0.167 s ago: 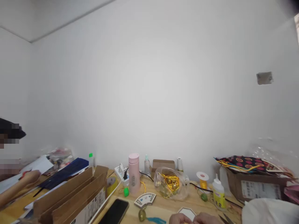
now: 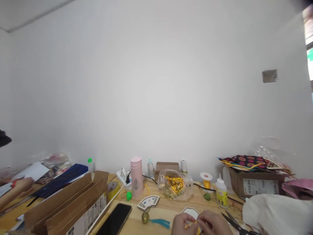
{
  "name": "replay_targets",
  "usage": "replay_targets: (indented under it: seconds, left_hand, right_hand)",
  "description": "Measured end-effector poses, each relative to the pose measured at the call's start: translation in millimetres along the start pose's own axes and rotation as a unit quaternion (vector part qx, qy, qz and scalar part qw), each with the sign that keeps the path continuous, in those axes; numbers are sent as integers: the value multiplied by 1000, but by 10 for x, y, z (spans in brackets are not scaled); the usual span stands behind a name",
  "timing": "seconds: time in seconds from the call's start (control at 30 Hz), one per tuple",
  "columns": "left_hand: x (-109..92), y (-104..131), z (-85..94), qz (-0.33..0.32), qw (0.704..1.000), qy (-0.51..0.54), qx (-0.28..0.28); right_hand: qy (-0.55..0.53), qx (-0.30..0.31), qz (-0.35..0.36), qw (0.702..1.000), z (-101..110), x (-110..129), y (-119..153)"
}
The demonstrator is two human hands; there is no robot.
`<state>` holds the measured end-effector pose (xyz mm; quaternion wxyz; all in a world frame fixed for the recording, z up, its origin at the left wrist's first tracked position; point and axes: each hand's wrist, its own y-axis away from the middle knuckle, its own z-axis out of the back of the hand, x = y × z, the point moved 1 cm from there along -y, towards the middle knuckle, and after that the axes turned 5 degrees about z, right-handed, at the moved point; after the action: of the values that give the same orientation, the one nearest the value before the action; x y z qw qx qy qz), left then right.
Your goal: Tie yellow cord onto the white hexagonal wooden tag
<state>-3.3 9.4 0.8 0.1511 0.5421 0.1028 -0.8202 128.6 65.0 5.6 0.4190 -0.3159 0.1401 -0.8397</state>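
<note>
Low in the head view, my left hand (image 2: 183, 224) and my right hand (image 2: 212, 222) are close together, fingers pinched on a thin yellow cord (image 2: 189, 225) between them. A white octagonal piece with a dark edge (image 2: 190, 212) lies just behind my fingers, partly covered by them. Open black scissors (image 2: 235, 224) rest to the right of my right hand. To the left of my left hand are a brass-coloured bell (image 2: 145, 218) with a blue tassel (image 2: 160, 223) and a fan-shaped printed piece (image 2: 148, 202).
A phone (image 2: 114, 219), pink bottle (image 2: 137, 178) and cardboard box (image 2: 73, 202) stand or lie left. Behind are a bag of yellow cord (image 2: 174, 184), a spool (image 2: 206, 181) and a glue bottle (image 2: 221, 192). White cloth (image 2: 274, 212) lies right. Another person's hand (image 2: 23, 185) is far left.
The view has shifted down and to the right, so more of both my hands and the scissors shows. Everything on the table appears higher and further left.
</note>
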Motion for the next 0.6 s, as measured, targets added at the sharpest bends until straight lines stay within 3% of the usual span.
replay_targets:
  seconds: [0.27, 0.6]
  left_hand:
    - [82, -86, -85, -12, 999, 3, -32]
    - [1, -16, -37, -43, 999, 10, 8]
  right_hand:
    - [-5, -14, -17, 1000, 53, 39, -4]
    - [2, -29, -17, 999, 64, 55, 26]
